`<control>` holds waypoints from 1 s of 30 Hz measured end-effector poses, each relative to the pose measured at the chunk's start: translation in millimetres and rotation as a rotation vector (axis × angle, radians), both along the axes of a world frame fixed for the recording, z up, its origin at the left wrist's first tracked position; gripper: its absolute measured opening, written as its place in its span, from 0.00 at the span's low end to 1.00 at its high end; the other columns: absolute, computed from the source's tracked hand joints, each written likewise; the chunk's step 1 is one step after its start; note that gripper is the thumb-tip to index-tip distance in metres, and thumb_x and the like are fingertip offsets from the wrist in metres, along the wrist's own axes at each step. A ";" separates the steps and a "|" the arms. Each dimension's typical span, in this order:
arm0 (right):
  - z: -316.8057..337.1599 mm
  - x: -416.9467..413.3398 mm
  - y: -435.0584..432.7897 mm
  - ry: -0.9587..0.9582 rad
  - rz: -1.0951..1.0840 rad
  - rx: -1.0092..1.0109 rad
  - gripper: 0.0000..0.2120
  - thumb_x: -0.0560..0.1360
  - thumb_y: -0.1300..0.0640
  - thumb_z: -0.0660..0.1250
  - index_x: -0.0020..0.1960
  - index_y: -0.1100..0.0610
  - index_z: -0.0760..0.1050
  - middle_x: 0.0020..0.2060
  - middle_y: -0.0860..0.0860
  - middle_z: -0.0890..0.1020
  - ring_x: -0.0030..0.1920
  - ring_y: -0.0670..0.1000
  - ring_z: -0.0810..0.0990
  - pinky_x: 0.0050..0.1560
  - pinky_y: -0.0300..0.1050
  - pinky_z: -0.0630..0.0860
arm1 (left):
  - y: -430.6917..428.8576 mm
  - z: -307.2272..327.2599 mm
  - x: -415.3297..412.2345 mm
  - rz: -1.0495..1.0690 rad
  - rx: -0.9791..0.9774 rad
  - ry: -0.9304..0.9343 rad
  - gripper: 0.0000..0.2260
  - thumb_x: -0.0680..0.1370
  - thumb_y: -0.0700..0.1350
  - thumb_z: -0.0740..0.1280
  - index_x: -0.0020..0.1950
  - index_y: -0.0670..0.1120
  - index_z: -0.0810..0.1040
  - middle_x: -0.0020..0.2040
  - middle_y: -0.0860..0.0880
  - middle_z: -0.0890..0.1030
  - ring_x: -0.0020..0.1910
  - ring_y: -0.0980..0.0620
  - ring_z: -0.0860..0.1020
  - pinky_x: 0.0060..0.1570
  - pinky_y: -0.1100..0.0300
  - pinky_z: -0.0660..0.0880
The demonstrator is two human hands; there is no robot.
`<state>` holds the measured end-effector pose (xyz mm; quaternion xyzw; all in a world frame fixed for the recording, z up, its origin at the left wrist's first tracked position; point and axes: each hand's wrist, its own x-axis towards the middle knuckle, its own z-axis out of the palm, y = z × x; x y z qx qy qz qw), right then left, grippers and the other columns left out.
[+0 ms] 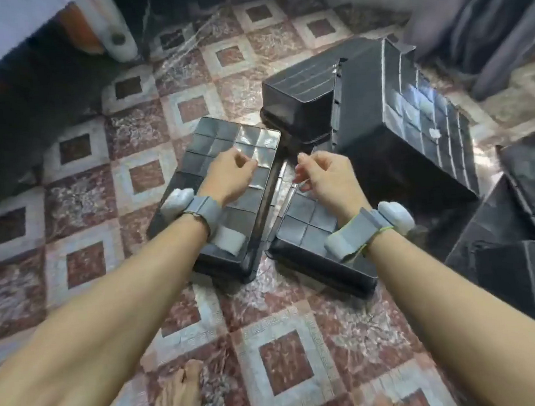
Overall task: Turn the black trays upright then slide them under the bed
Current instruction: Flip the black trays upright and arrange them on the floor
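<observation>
While both hands hover over the two nearest black trays, neither has a firm hold yet. The left hand [229, 173] rests, fingers loosely curled, on the gridded underside of the left tray [222, 187]; its grip closes on nothing that can be seen. The right hand [325, 178] hangs above the gap between the trays, fingers half bent and parted, also empty, just over the inner edge of the right tray [310, 231].

Both trays lie bottom-up on the patterned floor [105, 281], side by side at twelve o'clock from the person's feet. Their inverted state explains the hand placement: the inner long edges appear to be the intended purchase for flipping.

A taller stack of trays [381, 112] stands at one to two o'clock, one on its side, and more dark trays [524, 199] lie at three o'clock. The dark opening under the bed [24, 104] sits at ten o'clock, well apart from the trays.

Judgement: turning is not yet done for these two trays, and sliding awaits.
</observation>
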<state>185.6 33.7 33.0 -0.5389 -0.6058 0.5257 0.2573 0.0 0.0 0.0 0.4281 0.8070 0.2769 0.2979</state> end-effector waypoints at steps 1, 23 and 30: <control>-23.8 -9.7 -4.0 -0.009 0.025 -0.005 0.14 0.80 0.52 0.63 0.42 0.61 0.78 0.36 0.54 0.83 0.31 0.45 0.79 0.34 0.39 0.75 | -6.2 -16.5 -8.9 0.024 -0.015 0.039 0.11 0.78 0.49 0.66 0.52 0.43 0.80 0.52 0.46 0.82 0.53 0.47 0.79 0.55 0.57 0.72; -149.6 -65.1 -101.2 -0.439 0.170 -0.320 0.28 0.81 0.53 0.54 0.79 0.54 0.50 0.72 0.60 0.68 0.69 0.63 0.69 0.65 0.50 0.66 | -129.7 -123.4 -101.6 0.382 -0.409 0.132 0.31 0.81 0.61 0.58 0.75 0.39 0.66 0.72 0.38 0.71 0.70 0.37 0.69 0.67 0.50 0.67; -143.2 -43.5 -129.0 -0.491 0.152 -0.338 0.35 0.75 0.58 0.56 0.79 0.46 0.48 0.61 0.62 0.77 0.58 0.63 0.77 0.52 0.47 0.70 | -180.7 -127.6 -83.2 0.416 -0.354 -0.030 0.25 0.79 0.60 0.62 0.39 0.38 0.76 0.40 0.39 0.78 0.48 0.38 0.77 0.46 0.54 0.70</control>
